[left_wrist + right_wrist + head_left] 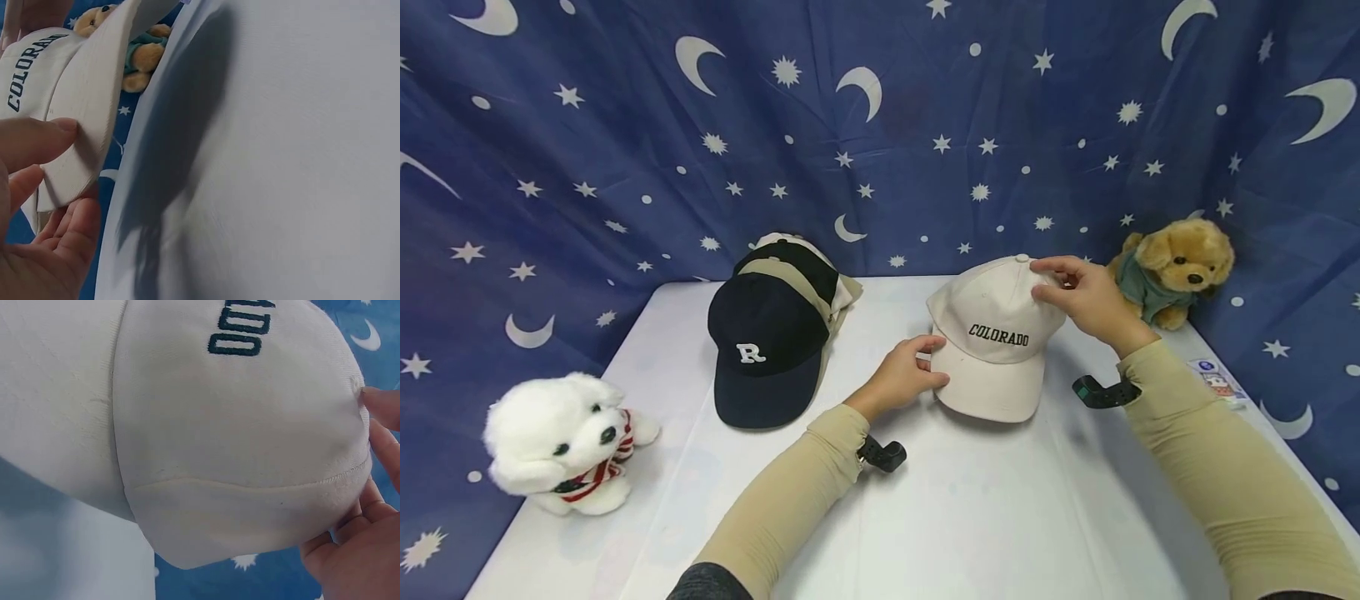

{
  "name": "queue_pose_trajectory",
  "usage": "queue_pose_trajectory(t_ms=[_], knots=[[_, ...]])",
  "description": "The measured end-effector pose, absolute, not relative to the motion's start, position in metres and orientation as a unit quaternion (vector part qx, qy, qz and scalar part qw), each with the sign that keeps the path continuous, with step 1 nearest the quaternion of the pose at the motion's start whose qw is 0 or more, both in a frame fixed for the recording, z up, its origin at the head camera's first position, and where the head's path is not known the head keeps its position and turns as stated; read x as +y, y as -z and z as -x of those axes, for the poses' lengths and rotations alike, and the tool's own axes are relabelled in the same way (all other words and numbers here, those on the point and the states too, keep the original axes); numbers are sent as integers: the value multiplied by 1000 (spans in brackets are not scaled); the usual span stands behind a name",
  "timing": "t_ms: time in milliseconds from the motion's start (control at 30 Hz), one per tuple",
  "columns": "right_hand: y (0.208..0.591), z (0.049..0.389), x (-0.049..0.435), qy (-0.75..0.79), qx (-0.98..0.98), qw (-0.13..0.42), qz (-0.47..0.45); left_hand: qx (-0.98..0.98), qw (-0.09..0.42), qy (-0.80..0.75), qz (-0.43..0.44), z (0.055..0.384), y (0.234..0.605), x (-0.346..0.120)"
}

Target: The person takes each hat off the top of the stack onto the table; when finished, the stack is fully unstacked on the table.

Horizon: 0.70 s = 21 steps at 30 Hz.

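A cream cap (988, 387) with COLORADO stitched in dark letters is right of centre in the head view, its brim toward me. My left hand (904, 377) pinches the brim's left edge; in the left wrist view its thumb (37, 142) lies over the brim and its fingers are underneath. On the crown's upper right, my right hand (1086, 300) grips the fabric with curved fingers. The right wrist view has its thumb (382, 405) near the top of the crown (250, 425), with other fingers partly hidden behind it.
Stacked caps stand at the left, a navy one (767, 342) with a white R in front. A white plush dog (561, 433) sits at the left edge of the white table (940, 517), a brown plush dog (1180, 258) at the back right. A star-patterned blue curtain (910, 192) hangs behind.
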State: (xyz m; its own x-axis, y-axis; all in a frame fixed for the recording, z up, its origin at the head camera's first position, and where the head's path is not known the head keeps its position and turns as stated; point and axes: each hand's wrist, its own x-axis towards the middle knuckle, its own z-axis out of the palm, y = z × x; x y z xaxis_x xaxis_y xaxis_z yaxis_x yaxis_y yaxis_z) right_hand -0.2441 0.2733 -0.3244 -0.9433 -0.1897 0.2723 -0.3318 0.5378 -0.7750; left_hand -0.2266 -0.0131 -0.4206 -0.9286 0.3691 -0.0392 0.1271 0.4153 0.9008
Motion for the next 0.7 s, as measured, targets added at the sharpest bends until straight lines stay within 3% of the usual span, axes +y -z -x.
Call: queue_pose_trajectory(t_ms=[700], knots=[[328, 290, 310, -491, -868, 43, -57, 833, 128, -521, -137, 262, 426, 51]])
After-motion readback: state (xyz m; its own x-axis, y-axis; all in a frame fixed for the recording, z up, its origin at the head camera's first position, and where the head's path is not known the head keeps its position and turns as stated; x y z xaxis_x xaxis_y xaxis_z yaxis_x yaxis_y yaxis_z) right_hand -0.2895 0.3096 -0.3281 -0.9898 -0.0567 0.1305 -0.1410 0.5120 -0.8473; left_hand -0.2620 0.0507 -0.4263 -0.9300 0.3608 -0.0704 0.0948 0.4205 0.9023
